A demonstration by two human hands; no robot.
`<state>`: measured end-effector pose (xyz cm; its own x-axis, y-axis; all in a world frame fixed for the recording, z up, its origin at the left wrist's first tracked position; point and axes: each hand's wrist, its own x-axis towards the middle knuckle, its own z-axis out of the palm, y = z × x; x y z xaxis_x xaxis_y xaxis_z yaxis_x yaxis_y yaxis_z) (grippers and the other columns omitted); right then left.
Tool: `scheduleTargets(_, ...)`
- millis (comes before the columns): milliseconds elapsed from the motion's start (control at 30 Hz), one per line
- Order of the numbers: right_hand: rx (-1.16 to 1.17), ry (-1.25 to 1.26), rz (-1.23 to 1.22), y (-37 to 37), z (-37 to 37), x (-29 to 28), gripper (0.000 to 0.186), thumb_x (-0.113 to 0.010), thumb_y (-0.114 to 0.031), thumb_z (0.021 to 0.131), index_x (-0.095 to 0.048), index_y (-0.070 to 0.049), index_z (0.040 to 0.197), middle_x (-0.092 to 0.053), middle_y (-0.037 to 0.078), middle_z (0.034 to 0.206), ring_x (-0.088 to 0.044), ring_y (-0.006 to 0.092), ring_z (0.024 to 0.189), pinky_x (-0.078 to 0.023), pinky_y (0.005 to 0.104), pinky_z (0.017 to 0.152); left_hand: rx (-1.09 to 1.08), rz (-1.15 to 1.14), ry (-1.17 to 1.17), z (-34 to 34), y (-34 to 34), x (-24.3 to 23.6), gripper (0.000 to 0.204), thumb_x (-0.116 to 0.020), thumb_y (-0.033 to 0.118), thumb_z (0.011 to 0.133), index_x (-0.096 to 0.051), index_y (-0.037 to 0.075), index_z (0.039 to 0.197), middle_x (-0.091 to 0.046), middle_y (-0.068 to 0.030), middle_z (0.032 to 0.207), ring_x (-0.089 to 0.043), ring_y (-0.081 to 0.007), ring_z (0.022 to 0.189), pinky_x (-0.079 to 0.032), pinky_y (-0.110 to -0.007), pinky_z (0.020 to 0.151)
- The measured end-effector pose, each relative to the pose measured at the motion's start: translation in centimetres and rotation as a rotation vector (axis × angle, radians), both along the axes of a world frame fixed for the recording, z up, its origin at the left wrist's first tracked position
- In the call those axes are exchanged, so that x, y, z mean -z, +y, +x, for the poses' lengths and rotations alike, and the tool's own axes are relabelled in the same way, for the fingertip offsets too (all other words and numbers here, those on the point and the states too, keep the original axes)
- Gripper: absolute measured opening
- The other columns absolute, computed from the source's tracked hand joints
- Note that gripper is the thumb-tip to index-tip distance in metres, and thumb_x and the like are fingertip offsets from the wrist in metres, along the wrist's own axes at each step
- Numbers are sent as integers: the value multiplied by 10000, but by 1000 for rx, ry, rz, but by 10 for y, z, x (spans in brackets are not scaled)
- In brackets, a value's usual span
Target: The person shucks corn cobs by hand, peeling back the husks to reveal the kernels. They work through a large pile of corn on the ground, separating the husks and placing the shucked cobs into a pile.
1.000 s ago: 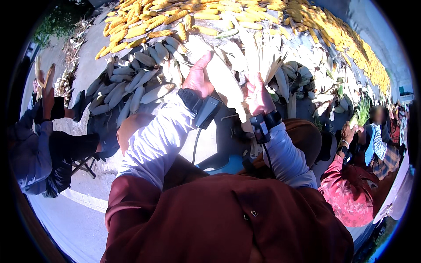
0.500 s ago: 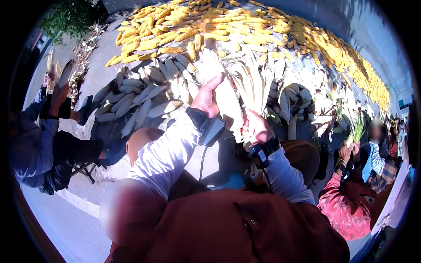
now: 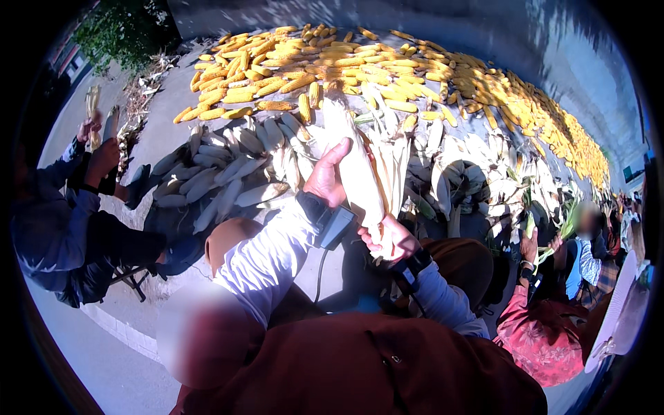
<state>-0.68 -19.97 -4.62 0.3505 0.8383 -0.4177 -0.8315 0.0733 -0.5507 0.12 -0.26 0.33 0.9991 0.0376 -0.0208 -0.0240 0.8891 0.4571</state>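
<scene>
We note the corn [image 3: 362,178] held in our fingers: left hand [image 3: 329,178] clamped on its side, presumably steadying it; right hand [image 3: 395,240] clamped round its lower end, apparently for purchase.

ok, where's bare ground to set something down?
Ground at left, between yellow corn cobs and dry husk litter. Smaller patch below left hand, beside black cable. Crowded: cob spread, unhusked ears.
</scene>
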Motion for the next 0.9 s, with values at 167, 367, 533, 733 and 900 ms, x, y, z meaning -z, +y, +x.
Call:
scheduleTargets(167, -141, -67, 263, -4, -3, -3, 498, -325, -534, 913, -437, -62, 803, -407, 6, 615, -378, 76, 509, -364, 206, 450, 4, -42, -9, -5, -2, -12, 493, -629, 338, 807, -488, 51, 1182, -573, -122, 1094, -544, -263, 1012, -407, -416, 928)
scheduleTargets(367, 260, -396, -67, -10, -5, -21, 429, -386, -492, 915, -453, -71, 871, -437, 5, 614, -395, 70, 491, -334, 195, 434, 17, 182, 3, -16, -5, -35, 529, -570, 378, 858, -383, 101, 1269, -503, -75, 1220, -494, -227, 1121, -397, -428, 952)
scheduleTargets(533, 603, -522, -357, 6, -24, -56, 349, -513, -412, 888, -485, -87, 1013, -506, -2, 750, -470, 69, 599, -394, 195, 515, -27, 152, 71, -16, -4, -34, 537, -577, 308, 868, -289, 126, 1283, -488, -76, 1225, -510, -226, 1107, -457, -470, 884)
scheduleTargets(733, 500, -533, -311, 9, -21, -72, 275, -516, -309, 907, -494, -112, 1098, -546, 12, 811, -539, 76, 652, -437, 180, 535, -23, 77, 97, -19, -2, -46, 571, -595, 261, 860, -239, 202, 1302, -457, -58, 1236, -481, -229, 1129, -460, -506, 857)
scheduleTargets(900, 249, -874, -483, 18, -3, -99, 275, -503, -359, 901, -528, -96, 979, -541, 4, 740, -531, 91, 614, -392, 211, 501, -161, 152, 21, -21, 4, -45, 559, -603, 227, 855, -265, 180, 1297, -470, -48, 1216, -480, -221, 1123, -448, -467, 886)
